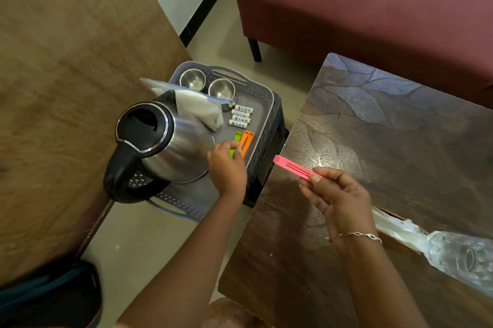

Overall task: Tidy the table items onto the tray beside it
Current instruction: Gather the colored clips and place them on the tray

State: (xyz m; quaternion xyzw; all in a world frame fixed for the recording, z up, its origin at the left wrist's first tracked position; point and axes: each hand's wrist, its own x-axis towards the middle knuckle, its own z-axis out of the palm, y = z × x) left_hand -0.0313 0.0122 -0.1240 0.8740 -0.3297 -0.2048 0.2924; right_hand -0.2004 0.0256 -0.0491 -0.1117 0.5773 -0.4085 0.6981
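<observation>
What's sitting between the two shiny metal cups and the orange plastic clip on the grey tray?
Four white cylindrical batteries lie side by side there on the grey plastic tray, as the head view shows.

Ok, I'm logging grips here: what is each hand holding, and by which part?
The right hand pinches the pink clip at its near end. The left hand grips the green clip by its lower end.

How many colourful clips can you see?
3. The left hand holds the green clip on the tray, beside the orange clip. The right hand holds the pink clip over the table. More may be hidden.
</observation>
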